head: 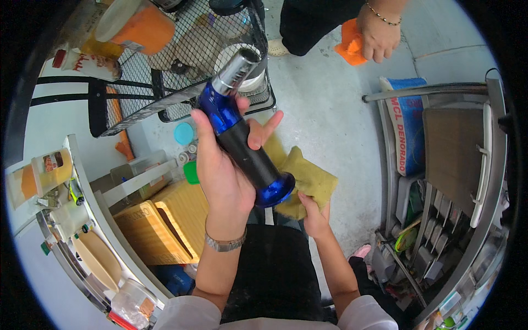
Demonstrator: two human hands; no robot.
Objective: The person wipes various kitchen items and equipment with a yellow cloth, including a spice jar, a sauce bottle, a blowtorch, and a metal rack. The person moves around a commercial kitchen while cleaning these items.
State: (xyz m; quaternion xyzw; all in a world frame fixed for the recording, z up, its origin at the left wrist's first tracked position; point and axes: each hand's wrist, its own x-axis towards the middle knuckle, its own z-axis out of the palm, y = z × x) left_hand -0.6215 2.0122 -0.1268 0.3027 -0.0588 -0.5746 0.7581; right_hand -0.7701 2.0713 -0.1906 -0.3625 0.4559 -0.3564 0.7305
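Observation:
My left hand point(227, 177) is wrapped around a blue and black butane torch point(251, 152) with a silver metal nozzle. The nozzle points up toward the black mesh rack, and the round blue base tilts down to the right. A metal watch is on my left wrist. Lower right of the torch, my right hand point(315, 216) pinches a yellow-green cloth point(313, 177) between thumb and fingers. Part of the cloth passes behind the torch's base.
A black mesh rack point(144, 101) with food tubs stands upper left. Below it are yellow crates point(181, 214) and a shelf with containers point(88, 177). Another person's hand point(379, 37) holds an orange cloth point(350, 43) at the top. A metal rack point(387, 165) stands right; a pink shoe point(363, 250) shows nearby.

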